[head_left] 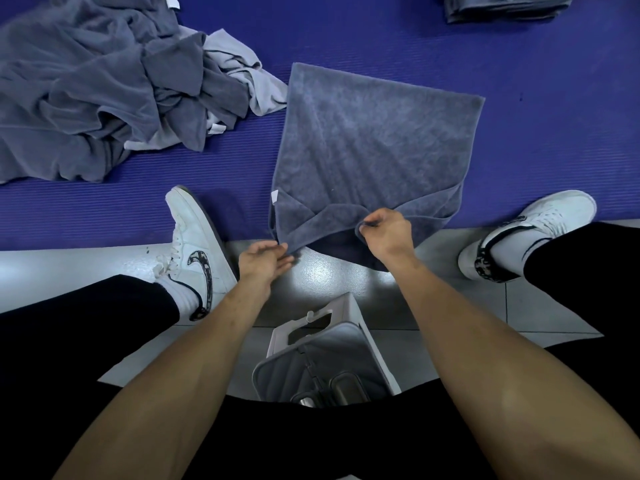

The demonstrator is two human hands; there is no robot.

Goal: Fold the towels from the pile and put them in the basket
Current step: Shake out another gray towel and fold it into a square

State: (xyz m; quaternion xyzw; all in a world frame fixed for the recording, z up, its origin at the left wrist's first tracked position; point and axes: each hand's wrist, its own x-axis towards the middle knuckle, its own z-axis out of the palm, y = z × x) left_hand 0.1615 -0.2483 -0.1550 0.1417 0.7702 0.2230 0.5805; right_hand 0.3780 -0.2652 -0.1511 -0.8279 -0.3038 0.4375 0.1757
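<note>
A grey towel [374,143] lies spread on the blue mat [381,36], its near edge lifted off the mat. My left hand [265,259] pinches the towel's near left corner. My right hand [386,230] pinches the near edge further right, bunching the cloth. A pile of crumpled grey towels [104,88] sits at the left on the mat. The light grey basket [372,348] stands on the tiled floor between my legs, below both hands, with grey cloth inside.
A stack of folded grey towels [505,8] lies at the top right of the mat. My white shoes [197,244] [526,230] rest at the mat's near edge, one on each side of the towel. Grey floor tiles [69,261] lie in front.
</note>
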